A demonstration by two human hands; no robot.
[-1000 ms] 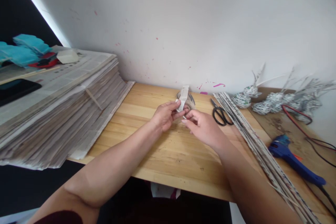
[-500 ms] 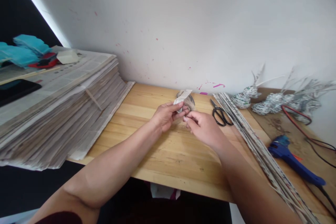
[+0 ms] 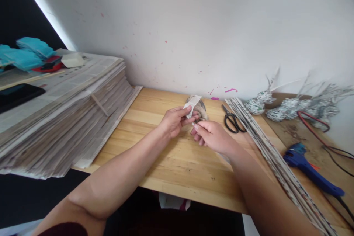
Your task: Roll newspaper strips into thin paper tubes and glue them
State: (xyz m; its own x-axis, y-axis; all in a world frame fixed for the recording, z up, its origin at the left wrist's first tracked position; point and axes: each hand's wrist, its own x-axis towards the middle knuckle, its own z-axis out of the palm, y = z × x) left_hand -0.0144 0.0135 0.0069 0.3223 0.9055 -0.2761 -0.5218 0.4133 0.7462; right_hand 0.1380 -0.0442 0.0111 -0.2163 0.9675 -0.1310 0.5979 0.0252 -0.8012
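Wall: white wall (image 3: pixel 177 25), spotted with pink, behind the work area.
Table: wooden table (image 3: pixel 182 169), against the wall; supports the items below.
Stack: newspaper stack (image 3: pixel 69 118), left of the hands, sheets fanned toward the person.
Tubes: bundle of paper tubes (image 3: pixel 276 162), right of the hands, laid lengthwise; judged already formed.
Figures: paper-wrapped figures (image 3: pixel 295 107), far right; bodies judged shaped, loose ends projecting upward.
Glue gun: blue glue gun (image 3: pixel 312 169), on its side, right of the tubes, not in use.
Left hand: left hand (image 3: pixel 177 121), thumb pressed to fingers with the paper strip pinched between; remaining fingers partly extended.
Right hand: right hand (image 3: pixel 212 136), thumb and forefinger drawn nearly together beside the strip's lower end; whether anything is gripped cannot be told.
Scissors: black-handled scissors (image 3: pixel 235 122), lying between the right hand and the tubes, unheld.
Bundle: tan-grey bundle (image 3: pixel 203 110), just behind the strip; identity and support unclear.
Strip: paper strip (image 3: pixel 193 103), above the left fingertips; upper part flat and loose, lower end hidden. Judged partway through handling; amount left cannot be read.
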